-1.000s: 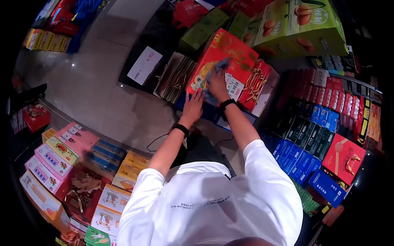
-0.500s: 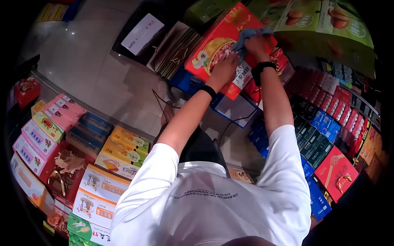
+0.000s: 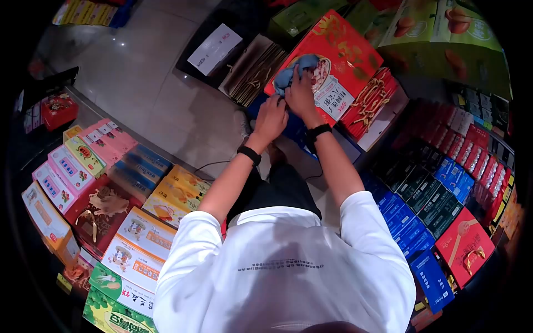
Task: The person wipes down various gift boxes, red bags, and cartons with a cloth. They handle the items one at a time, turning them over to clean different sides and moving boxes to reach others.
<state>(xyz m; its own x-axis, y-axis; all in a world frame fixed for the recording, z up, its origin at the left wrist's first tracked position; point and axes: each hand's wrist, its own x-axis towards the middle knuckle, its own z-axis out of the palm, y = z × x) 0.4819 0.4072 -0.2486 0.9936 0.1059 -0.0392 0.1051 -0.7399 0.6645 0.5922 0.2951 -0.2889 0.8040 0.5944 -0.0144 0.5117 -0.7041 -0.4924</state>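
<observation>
A red gift box [image 3: 347, 50] with a picture of a bowl of porridge and gold patterns stands tilted in front of me. My right hand [image 3: 301, 95] presses a crumpled blue cloth [image 3: 286, 76] onto the printed bowl, fingers bent over it. My left hand [image 3: 271, 119] is at the box's near left corner, just beside the cloth. Its fingers are curled, and what they grip, if anything, is hidden. Both wrists wear black bands.
Folded paper bags [image 3: 256, 72] and a white box [image 3: 215, 49] are left of the gift box. Red bags with gold cords [image 3: 369, 105] are at its right. Stacked product boxes [image 3: 139, 238] line the left, blue and dark boxes [image 3: 427, 194] the right. Green cartons [image 3: 444, 50] stand behind.
My right hand has moved the cloth from the box's far right part to its left side. My left hand has slid off the front face to the near left corner.
</observation>
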